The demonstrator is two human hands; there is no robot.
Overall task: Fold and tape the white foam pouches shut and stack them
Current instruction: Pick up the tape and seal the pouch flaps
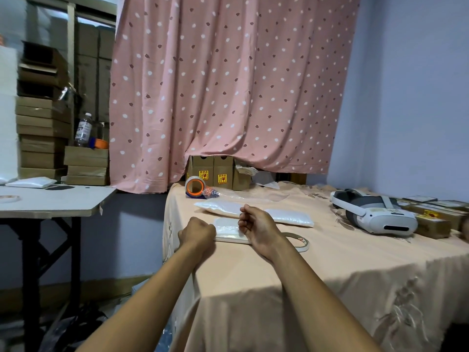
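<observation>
A small folded white foam pouch (228,231) lies on the peach tablecloth (330,262) between my hands. My left hand (198,233) is a closed fist gripping the pouch's left edge. My right hand (256,228) covers its right end, fingers curled onto it. What lies under those fingers is hidden. Just behind my hands a longer, unfolded white foam pouch (291,217) lies flat across the cloth. A thin roll of tape (300,241) rests on the cloth beside my right wrist.
An orange tape dispenser (195,188) stands at the back left, in front of small cardboard boxes (220,172). A white headset (375,215) and flat boxes (434,219) sit at the right. The side table (50,201) to the left holds another pouch (30,182).
</observation>
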